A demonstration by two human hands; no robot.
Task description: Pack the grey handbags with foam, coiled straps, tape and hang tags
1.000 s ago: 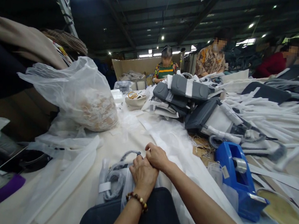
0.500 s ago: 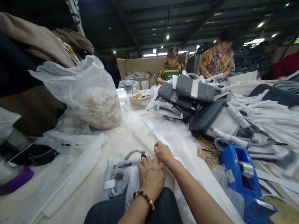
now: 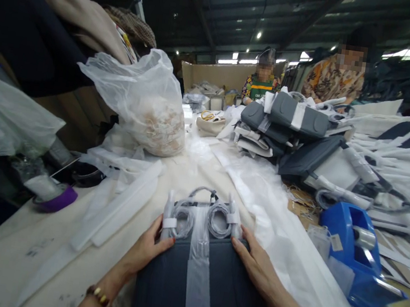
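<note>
A dark navy handbag [image 3: 166,274] lies flat before me. Its handles are wrapped in clear plastic and coiled into two loops, the left loop [image 3: 182,222] and the right loop [image 3: 220,221]. A pale translucent strip [image 3: 198,273] runs down the middle of the bag. My left hand [image 3: 150,244], with a beaded bracelet [image 3: 99,296] at the wrist, is closed on the bag's left edge, thumb on top. On the opposite edge my right hand [image 3: 251,258] grips the bag beside the wrapped handle end. The fingertips beneath are partly hidden.
A blue tape dispenser [image 3: 350,258] stands at the right. Behind it is a pile of wrapped dark bags [image 3: 298,116]. A clear plastic sack [image 3: 153,111] and white foam strips [image 3: 125,208] are at the left, beside a purple tape roll [image 3: 56,199]. Two people work across the table.
My left hand has moved from the handles to the bag's left edge, and my right hand has come down onto its right edge. The middle strip and both loops now show. The view has shifted left.
</note>
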